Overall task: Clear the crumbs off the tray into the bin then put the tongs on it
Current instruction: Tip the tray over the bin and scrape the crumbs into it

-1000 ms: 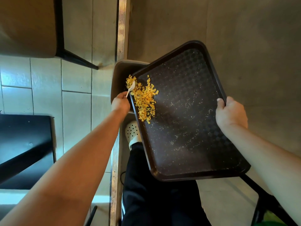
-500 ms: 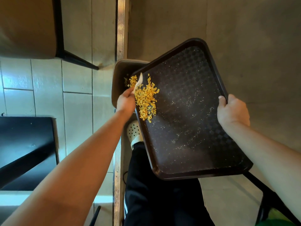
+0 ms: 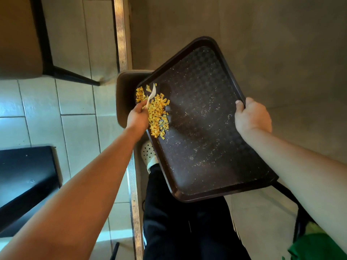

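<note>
Dark tray (image 3: 202, 147) tilted over bin (image 3: 124, 94), right hand (image 3: 252, 117) clasping its rim, left hand (image 3: 138, 117) pinching white spoon (image 3: 151, 94) — yellow crumbs (image 3: 157, 115) heaped at tray's lower edge.

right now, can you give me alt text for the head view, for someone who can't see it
Seen from above, a person's right hand tilts a dark tray over a brown bin while the left hand pushes yellow crumbs toward the low edge with a white spoon.
</note>
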